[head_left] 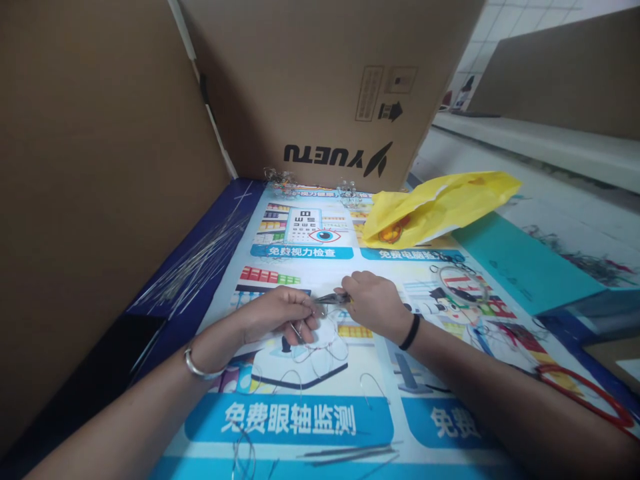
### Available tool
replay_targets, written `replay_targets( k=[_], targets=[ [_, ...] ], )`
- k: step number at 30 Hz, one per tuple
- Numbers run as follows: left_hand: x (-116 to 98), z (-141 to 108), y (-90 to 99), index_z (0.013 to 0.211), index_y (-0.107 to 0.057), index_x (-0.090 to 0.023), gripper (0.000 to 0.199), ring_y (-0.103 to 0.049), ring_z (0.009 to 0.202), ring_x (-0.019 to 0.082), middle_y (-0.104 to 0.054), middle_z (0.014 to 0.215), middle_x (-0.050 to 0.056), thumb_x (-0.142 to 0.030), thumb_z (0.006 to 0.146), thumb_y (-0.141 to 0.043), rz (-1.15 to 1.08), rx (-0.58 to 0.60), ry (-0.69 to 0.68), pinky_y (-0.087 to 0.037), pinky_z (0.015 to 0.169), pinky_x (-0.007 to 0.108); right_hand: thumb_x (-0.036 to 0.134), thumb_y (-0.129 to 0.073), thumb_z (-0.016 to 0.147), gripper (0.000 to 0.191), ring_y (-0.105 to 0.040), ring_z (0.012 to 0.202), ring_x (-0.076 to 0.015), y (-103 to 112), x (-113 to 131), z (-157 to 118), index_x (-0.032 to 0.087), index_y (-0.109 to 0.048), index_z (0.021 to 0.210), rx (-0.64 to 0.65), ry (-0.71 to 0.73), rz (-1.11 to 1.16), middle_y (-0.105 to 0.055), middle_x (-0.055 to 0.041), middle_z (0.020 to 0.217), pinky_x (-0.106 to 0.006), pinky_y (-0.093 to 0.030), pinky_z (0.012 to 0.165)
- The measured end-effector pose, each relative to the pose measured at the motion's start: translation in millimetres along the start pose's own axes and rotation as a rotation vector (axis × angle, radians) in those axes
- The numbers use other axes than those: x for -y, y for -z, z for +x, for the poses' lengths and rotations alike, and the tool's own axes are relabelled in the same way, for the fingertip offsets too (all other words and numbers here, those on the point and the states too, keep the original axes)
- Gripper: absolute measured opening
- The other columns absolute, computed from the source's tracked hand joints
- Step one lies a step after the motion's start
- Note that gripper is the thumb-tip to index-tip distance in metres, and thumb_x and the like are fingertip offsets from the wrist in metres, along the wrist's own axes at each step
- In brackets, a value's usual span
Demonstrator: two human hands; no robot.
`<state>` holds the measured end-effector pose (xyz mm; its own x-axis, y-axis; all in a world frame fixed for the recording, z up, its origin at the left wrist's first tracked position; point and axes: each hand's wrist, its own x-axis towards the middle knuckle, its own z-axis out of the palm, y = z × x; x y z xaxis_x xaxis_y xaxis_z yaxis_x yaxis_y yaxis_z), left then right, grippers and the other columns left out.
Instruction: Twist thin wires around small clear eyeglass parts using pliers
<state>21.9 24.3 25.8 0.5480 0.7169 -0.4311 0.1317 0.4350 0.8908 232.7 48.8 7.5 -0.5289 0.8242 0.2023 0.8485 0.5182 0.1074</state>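
Observation:
Near the middle of the printed sheet (pixel 220 333), my left hand (pixel 283 313) pinches a thin bent wire (pixel 300 328) between thumb and fingers. My right hand (pixel 373 300) is closed round a pair of pliers (pixel 330 299), whose jaws point left and meet the wire at my left fingertips. Thin looped wire hangs below my left hand. Curved wire pieces (pixel 370 390) lie on the sheet nearer to me, with several straight dark pieces (pixel 350 453) at the front edge. The exact grip of the jaws is too small to tell.
Straight wires (pixel 195 267) lie in a bundle at left. Cardboard walls (pixel 320 87) stand behind and left. A yellow bag (pixel 440 207) and a turquoise box (pixel 530 267) are at right, with a red ring (pixel 585 387) by my right forearm. Small wire clusters (pixel 283 180) sit at the back.

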Motion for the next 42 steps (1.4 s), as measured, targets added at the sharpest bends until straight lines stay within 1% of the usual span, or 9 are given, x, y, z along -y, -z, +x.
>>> replay_targets(
  k=[5,16,22,28,32,34,36,39,42],
  targets=[
    [3.2,1.6,1.7,0.078,-0.063,-0.009,0.024,-0.060,0.051,0.009,-0.066,0.064,0.006,-0.033,0.076,-0.062,0.042,0.000,-0.004,-0.045,0.043,0.016,0.027,-0.046,0.081,0.015,-0.052,0.080,-0.0181,0.4,-0.2,0.0,0.018,-0.058,0.085,0.015,-0.016,0.013,-0.061,-0.0070,0.084,-0.026,-0.029,0.061],
    [4.8,2.5,1.1,0.078,-0.061,-0.010,0.021,-0.058,0.045,0.010,-0.066,0.061,0.005,-0.030,0.074,-0.064,0.042,-0.038,-0.010,-0.043,0.039,0.017,0.026,-0.049,0.078,0.015,-0.053,0.083,-0.0188,2.1,0.9,1.0,0.019,-0.058,0.087,0.043,-0.046,0.016,-0.061,-0.0061,0.086,-0.026,-0.032,0.061],
    [2.7,1.3,-1.6,0.074,-0.061,-0.011,0.017,-0.057,0.042,0.009,-0.064,0.055,0.003,-0.028,0.075,-0.062,0.040,-0.064,-0.012,-0.042,0.038,0.017,0.026,-0.052,0.076,0.015,-0.052,0.084,-0.0194,2.4,-0.4,1.5,0.019,-0.057,0.088,0.036,-0.042,-0.001,-0.060,-0.0056,0.086,-0.027,-0.032,0.063],
    [5.3,4.1,1.0,0.068,-0.060,-0.010,0.022,-0.057,0.042,0.010,-0.064,0.053,0.006,-0.030,0.074,-0.062,0.026,-0.085,-0.009,-0.042,0.038,0.017,0.030,-0.051,0.078,0.015,-0.050,0.085,-0.0192,0.4,-3.9,4.3,0.019,-0.055,0.086,-0.022,-0.099,0.031,-0.058,-0.0053,0.087,-0.027,-0.033,0.067],
    [6.1,5.1,3.5,0.070,-0.061,-0.009,0.023,-0.057,0.044,0.010,-0.065,0.055,0.008,-0.032,0.075,-0.062,0.038,-0.148,-0.031,-0.042,0.039,0.017,0.027,-0.050,0.078,0.013,-0.049,0.085,-0.0169,-1.8,-6.8,4.2,0.019,-0.054,0.087,-0.102,-0.156,0.142,-0.057,-0.0034,0.086,-0.025,-0.032,0.067],
    [4.8,4.6,3.8,0.070,-0.061,-0.009,0.023,-0.057,0.045,0.009,-0.065,0.056,0.008,-0.032,0.075,-0.062,0.036,-0.182,-0.049,-0.041,0.039,0.017,0.025,-0.049,0.078,0.011,-0.048,0.084,-0.0162,-1.4,-7.0,2.8,0.019,-0.054,0.085,-0.138,-0.121,0.152,-0.056,-0.0034,0.086,-0.025,-0.032,0.069],
    [3.4,4.1,3.6,0.069,-0.061,-0.010,0.023,-0.055,0.044,0.008,-0.065,0.056,0.007,-0.032,0.075,-0.061,0.033,-0.213,-0.065,-0.040,0.039,0.017,0.024,-0.049,0.077,0.010,-0.047,0.083,-0.0169,0.1,-5.9,1.1,0.019,-0.056,0.082,-0.134,-0.039,0.105,-0.056,-0.0043,0.084,-0.026,-0.031,0.071],
    [3.1,4.6,3.3,0.067,-0.061,-0.011,0.023,-0.053,0.041,0.008,-0.063,0.054,0.006,-0.032,0.076,-0.059,0.049,-0.233,-0.073,-0.039,0.039,0.017,0.026,-0.053,0.075,0.012,-0.047,0.082,-0.0191,2.7,-3.0,-0.5,0.019,-0.057,0.082,-0.058,0.029,0.007,-0.056,-0.0059,0.083,-0.028,-0.030,0.070],
    [6.1,7.0,3.7,0.067,-0.060,-0.012,0.020,-0.053,0.041,0.008,-0.063,0.054,0.005,-0.031,0.075,-0.057,0.083,-0.248,-0.062,-0.037,0.039,0.018,0.029,-0.056,0.073,0.016,-0.047,0.083,-0.0211,4.4,-1.0,-0.4,0.019,-0.057,0.086,0.002,0.009,-0.050,-0.057,-0.0068,0.085,-0.030,-0.029,0.067]
  ],
)
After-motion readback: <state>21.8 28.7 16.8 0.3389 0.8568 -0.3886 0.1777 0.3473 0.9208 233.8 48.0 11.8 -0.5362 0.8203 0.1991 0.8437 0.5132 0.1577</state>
